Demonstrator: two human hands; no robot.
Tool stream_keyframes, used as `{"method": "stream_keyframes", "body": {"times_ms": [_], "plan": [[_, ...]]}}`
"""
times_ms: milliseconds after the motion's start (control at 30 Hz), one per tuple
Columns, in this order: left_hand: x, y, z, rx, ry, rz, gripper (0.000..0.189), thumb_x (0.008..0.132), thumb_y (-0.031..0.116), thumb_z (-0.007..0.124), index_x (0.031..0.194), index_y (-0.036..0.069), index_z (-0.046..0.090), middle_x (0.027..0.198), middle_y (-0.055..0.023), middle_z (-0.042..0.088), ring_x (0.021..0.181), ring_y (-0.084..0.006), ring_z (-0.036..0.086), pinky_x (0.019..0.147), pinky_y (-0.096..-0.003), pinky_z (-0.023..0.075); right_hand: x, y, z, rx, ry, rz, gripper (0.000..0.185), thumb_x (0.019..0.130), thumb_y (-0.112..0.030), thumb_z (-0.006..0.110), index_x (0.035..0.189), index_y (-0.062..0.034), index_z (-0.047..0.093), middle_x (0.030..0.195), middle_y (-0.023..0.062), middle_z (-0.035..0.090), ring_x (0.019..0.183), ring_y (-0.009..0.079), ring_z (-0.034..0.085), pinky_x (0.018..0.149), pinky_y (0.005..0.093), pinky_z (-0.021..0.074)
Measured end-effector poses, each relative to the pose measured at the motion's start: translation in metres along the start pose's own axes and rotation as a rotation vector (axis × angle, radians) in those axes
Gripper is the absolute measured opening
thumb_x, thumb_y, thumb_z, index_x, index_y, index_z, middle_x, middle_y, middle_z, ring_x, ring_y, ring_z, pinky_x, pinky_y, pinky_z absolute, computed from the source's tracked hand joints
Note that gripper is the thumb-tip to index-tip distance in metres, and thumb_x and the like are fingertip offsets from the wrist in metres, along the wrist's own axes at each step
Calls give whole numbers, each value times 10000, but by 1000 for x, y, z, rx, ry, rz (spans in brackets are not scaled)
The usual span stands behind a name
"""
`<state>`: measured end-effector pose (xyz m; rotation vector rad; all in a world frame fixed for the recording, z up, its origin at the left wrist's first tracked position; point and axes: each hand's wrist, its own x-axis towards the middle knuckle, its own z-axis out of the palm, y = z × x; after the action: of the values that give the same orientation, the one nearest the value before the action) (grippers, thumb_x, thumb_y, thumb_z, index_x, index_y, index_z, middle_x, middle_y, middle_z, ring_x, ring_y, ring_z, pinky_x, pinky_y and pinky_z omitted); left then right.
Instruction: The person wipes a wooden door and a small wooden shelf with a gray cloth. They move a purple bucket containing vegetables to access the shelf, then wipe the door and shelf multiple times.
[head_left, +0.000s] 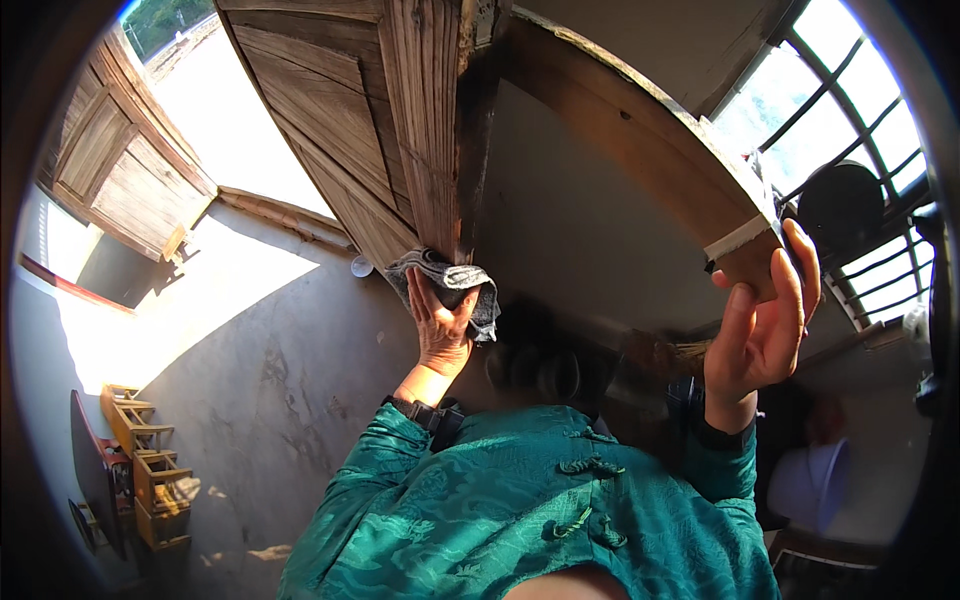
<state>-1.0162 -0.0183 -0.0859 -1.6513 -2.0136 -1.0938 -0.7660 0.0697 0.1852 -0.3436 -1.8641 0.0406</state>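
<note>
My left hand is closed around a folded grey patterned cloth. The cloth is pressed against the edge of a weathered wooden panel door, near its upright stile. On the other side, my right hand grips the end of a wooden board. Its fingers wrap the corner and the thumb lies on the near face. Close to those fingers, a pale strip crosses the board. Dark shadow hides the part below the board, between my hands.
A second door leaf stands beyond the sunlit doorway at left. Wooden stools are at lower left. At right are a barred window, a round dark object and a pale bucket.
</note>
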Motion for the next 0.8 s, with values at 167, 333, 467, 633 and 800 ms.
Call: {"method": "stream_keyframes", "body": {"times_ms": [167,333,467,633,800], "plan": [[-42,-15,16,-57,-261,-149,854,588,-50,726,1345,304,551,1558,-314,65,1421,-553,136,1157,-549,241,1,1,0,25,3,-5,360,910,36,580,1269,20,561,1378,277,435,1243,356,512,762,328,583],[-85,-45,32,-151,-526,-304,750,618,-63,698,1293,248,607,1558,-289,147,1414,-478,249,1139,-468,323,3,2,-3,-67,7,-46,341,896,4,622,1235,15,599,1313,267,517,1207,347,546,885,373,534],[-125,-76,43,-333,-648,-596,536,711,-89,558,1185,133,670,1272,-260,570,1222,-415,532,1030,-422,435,7,4,-4,-53,-25,-94,366,864,15,635,1229,24,618,1330,263,502,1213,380,548,957,435,504],[-152,-85,39,-663,-698,-1075,388,761,-54,521,1120,-19,661,957,-193,705,970,-320,670,865,-337,480,0,2,-24,-103,-110,-90,382,878,-15,622,1256,35,604,1396,278,437,1202,392,568,892,427,551],[-142,-54,9,-599,-684,-1121,371,781,-73,521,1122,-30,660,983,-166,699,911,-260,658,811,-323,485,-43,15,-60,-88,-99,31,353,918,-44,604,1264,25,590,1377,258,472,1108,328,634,760,324,591]]}}
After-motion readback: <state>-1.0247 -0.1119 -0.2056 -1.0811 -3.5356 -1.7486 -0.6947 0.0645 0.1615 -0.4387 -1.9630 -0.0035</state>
